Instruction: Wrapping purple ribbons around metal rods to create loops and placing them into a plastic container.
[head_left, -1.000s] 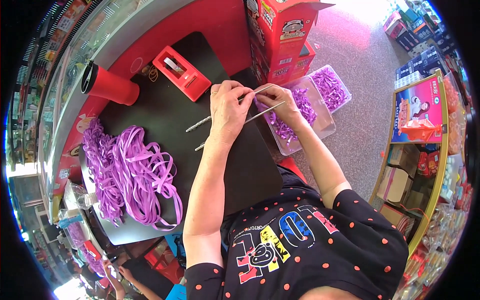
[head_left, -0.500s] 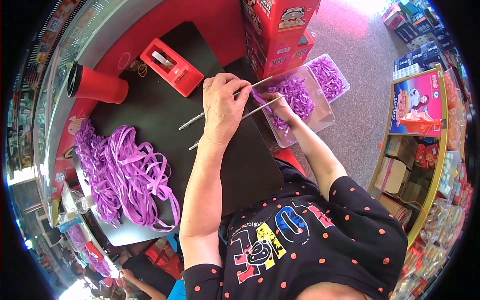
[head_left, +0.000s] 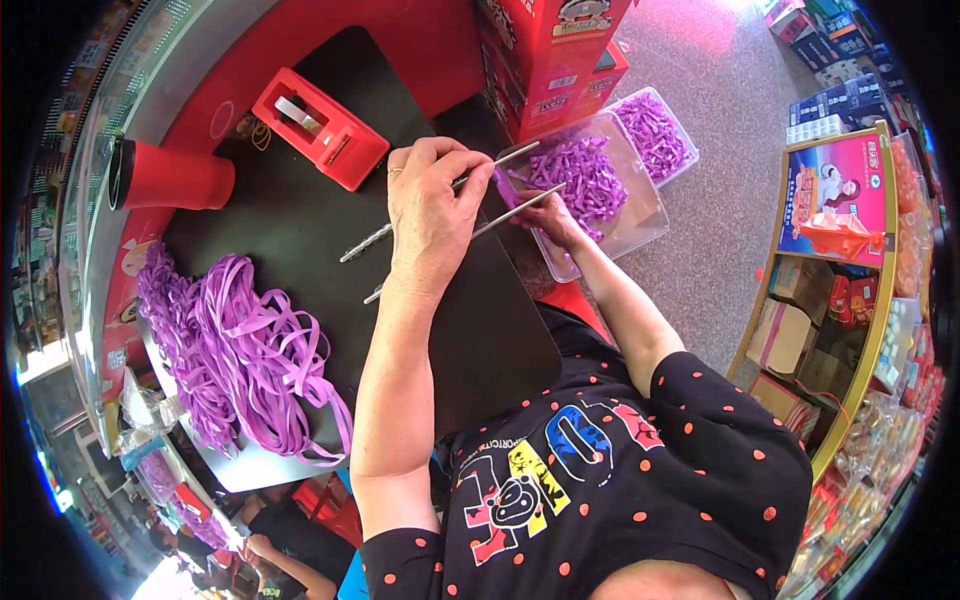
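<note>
Two clear tubs [head_left: 650,208] beside the desk [head_left: 490,340] hold short purple ribbons [head_left: 583,172]. Above the desk, the left hand [head_left: 432,205] pinches a metal rod [head_left: 517,153]; what the right hand [head_left: 553,222] grips I can't quite tell.

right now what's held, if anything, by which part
Apparently purple ribbon: left hand at its upper part by a metal rod, right hand lower down; exact grips hidden.

Black table [head_left: 500,340] at left, beside red panel [head_left: 425,45]. Speckled grey floor [head_left: 720,220] at right; bright glare [head_left: 690,25] at far end. Gold-edged shelf [head_left: 883,300] right of floor.
</note>
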